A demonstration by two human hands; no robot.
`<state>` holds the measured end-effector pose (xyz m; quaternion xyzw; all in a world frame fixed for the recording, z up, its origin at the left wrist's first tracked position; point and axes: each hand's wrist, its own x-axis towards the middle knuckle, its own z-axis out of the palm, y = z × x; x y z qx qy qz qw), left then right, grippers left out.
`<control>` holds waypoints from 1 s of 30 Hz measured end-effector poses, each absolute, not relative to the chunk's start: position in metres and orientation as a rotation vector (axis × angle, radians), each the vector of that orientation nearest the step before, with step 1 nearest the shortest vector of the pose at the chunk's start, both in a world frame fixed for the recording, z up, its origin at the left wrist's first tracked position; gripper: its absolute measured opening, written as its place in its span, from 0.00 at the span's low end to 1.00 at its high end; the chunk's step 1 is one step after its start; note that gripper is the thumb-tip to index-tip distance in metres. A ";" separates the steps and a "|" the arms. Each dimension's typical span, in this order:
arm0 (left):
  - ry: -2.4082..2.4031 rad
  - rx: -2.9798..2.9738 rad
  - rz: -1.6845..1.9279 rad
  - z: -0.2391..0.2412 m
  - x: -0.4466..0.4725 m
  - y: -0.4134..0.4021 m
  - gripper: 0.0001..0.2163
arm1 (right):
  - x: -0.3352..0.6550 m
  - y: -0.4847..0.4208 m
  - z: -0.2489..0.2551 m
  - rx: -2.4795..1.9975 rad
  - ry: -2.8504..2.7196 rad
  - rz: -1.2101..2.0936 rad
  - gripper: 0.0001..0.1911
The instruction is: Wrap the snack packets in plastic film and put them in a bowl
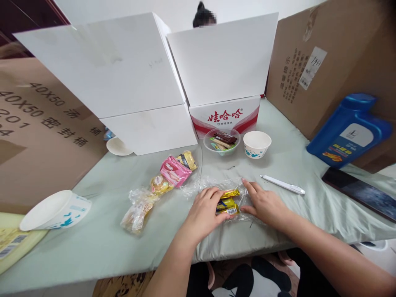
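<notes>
My left hand (206, 208) and my right hand (262, 203) rest on a clear plastic bag (216, 185) lying on the pale green cloth (102, 235). Between them lie gold-wrapped snack bars (227, 202) inside the bag. Both hands lie flat with their fingers stretched, touching the bars from either side. Left of them sit a pink wafer pack (173, 170), a gold pack (187, 160), a round gold sweet (160, 182) and a crumpled bag of sweets (137, 210).
A glass bowl of snacks (222, 141) and a paper bowl (257, 144) stand behind. A white pen (283, 184), a dark phone (360, 192) and a blue jug (349, 130) lie right. White boxes (123, 78), cardboard walls, a tipped paper bowl (55, 210); a person's head shows behind the boxes.
</notes>
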<state>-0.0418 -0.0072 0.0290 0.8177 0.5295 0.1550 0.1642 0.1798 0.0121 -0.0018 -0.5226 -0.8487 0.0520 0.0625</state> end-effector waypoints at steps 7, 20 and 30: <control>1.672 2.188 0.224 0.034 -0.052 -0.012 0.48 | 0.178 0.007 0.005 -1.320 -2.533 0.152 0.27; 1.845 2.057 0.189 0.023 -0.070 0.019 0.22 | 0.099 0.023 0.017 -0.910 -2.899 0.226 0.33; 1.868 2.130 0.126 0.011 -0.071 0.017 0.22 | 0.151 0.017 0.041 -1.242 -3.067 0.532 0.26</control>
